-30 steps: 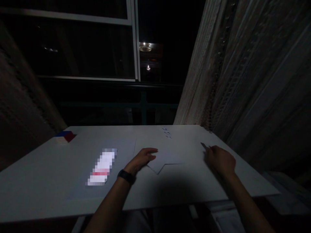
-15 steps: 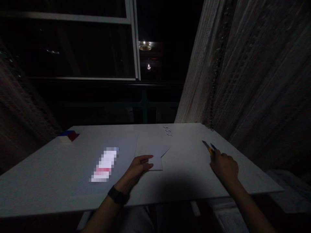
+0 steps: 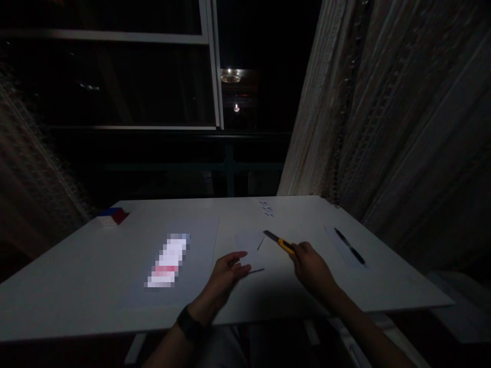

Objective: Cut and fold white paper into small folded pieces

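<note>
right hand [image 3: 312,267] grips a yellow, grey-bladed cutter [image 3: 285,246]; left hand [image 3: 225,270], loosely spread, touches white paper [image 3: 255,259].

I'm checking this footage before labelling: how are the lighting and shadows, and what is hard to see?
Head view: dim, with the window nearly black; a soft shadow lies on the table near its front edge; the bright patch is pixelated and unreadable; the paper under the left hand nearly blends into the table, while the yellow knife stands out.

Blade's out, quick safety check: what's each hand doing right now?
Left hand: open at the white paper; whether it presses down can't be told.
Right hand: closed, holding the yellow knife.
</note>
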Tool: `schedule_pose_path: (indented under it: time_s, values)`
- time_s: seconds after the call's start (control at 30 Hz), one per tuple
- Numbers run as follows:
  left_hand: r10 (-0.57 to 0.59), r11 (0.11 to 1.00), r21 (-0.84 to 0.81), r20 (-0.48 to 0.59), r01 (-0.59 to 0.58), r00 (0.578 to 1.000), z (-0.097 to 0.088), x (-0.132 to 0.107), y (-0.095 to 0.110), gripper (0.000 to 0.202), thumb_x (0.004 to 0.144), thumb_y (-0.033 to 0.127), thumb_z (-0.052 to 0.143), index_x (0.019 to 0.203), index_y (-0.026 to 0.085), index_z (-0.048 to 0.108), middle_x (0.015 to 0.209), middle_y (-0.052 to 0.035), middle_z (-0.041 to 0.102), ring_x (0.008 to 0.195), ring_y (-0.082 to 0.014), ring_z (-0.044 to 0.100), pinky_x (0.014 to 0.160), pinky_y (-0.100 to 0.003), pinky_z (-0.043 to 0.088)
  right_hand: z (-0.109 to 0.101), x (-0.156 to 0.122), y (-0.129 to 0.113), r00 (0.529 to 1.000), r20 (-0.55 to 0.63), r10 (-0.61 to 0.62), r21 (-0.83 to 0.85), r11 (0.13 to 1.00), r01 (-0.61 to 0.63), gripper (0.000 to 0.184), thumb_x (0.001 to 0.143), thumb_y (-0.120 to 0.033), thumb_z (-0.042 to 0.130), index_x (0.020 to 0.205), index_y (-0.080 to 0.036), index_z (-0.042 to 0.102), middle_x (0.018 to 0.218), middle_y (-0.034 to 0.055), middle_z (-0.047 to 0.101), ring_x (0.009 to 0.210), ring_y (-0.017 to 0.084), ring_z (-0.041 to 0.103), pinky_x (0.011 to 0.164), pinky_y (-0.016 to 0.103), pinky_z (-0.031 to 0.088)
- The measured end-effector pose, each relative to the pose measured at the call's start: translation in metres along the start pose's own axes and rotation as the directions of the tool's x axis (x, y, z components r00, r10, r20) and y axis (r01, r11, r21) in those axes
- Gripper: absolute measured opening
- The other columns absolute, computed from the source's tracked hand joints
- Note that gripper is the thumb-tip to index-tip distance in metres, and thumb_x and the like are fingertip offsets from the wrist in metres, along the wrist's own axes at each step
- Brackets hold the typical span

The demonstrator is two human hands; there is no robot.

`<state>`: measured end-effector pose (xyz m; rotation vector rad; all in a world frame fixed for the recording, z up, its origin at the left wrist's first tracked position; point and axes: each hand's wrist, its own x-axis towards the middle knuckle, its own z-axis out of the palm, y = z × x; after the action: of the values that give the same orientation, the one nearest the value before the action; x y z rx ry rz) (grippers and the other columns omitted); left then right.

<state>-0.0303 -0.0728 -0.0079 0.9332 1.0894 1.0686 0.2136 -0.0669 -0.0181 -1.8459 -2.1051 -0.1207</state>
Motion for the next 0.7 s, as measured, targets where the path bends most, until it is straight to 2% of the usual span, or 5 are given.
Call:
schedule_pose_path:
  time_s: [0.3, 0.4, 0.5, 0.6, 0.7]
  values:
    - [-0.154, 0.903, 0.427, 0.401, -0.036, 0.903, 0.02, -0.021, -0.002, 0.048, 0.073, 0.034, 0.061, 0.116, 0.013, 0.054, 0.079, -0.0105, 0.067, 0.063, -0.0189, 0.063, 0.06, -0.033, 0.05, 0.007, 0.009, -0.001, 0.996, -0.011, -0.085, 0.012, 0.996, 0.085, 0.029, 0.086, -0.018, 0.04, 0.108, -0.012, 0.057, 0.096, 0.0131, 0.056, 0.089, 0.022, 0.051, 0.078, 0.029, 0.039]
    - [0.048, 0.682, 0.662, 0.384, -0.311, 0.922, 0.019, -0.008, 0.004, 0.031, 0.08, 0.032, 0.048, 0.102, 0.015, 0.063, 0.083, -0.0084, 0.068, 0.069, -0.0184, 0.063, 0.066, -0.032, 0.049, 0.011, 0.01, 0.003, 0.995, -0.016, -0.101, 0.043, 0.994, 0.101, 0.03, 0.085, -0.018, 0.042, 0.109, -0.011, 0.058, 0.096, 0.0134, 0.057, 0.091, 0.022, 0.05, 0.08, 0.029, 0.039]
    - [0.367, 0.356, 0.74, 0.452, -0.571, 0.814, 0.018, 0.014, 0.011, 0.032, 0.081, 0.019, 0.043, 0.109, 0.018, 0.059, 0.109, -0.0075, 0.062, 0.1, -0.0188, 0.055, 0.09, -0.032, 0.041, 0.012, 0.011, 0.005, 0.994, -0.015, -0.108, 0.093, 0.99, 0.109, 0.029, 0.084, -0.018, 0.043, 0.107, -0.012, 0.06, 0.096, 0.0124, 0.058, 0.093, 0.022, 0.049, 0.082, 0.03, 0.038]
    - [0.423, 0.096, 0.783, 0.527, -0.615, 0.737, 0.02, 0.036, 0.017, 0.048, 0.071, 0.002, 0.041, 0.114, 0.019, 0.054, 0.115, -0.0066, 0.056, 0.108, -0.0183, 0.048, 0.096, -0.034, 0.035, 0.01, 0.011, 0.006, 0.995, -0.006, -0.104, 0.136, 0.985, 0.104, 0.029, 0.083, -0.019, 0.045, 0.107, -0.013, 0.06, 0.097, 0.0111, 0.058, 0.093, 0.021, 0.05, 0.082, 0.029, 0.038]
    - [0.372, -0.035, 0.832, 0.525, -0.554, 0.765, 0.025, 0.049, 0.019, 0.046, 0.065, 0.002, 0.044, 0.107, 0.019, 0.055, 0.103, -0.0078, 0.057, 0.1, -0.0211, 0.05, 0.089, -0.036, 0.039, 0.007, 0.011, 0.008, 0.996, 0.007, -0.09, 0.155, 0.984, 0.088, 0.029, 0.083, -0.02, 0.046, 0.108, -0.014, 0.061, 0.096, 0.0104, 0.059, 0.092, 0.021, 0.05, 0.082, 0.029, 0.038]
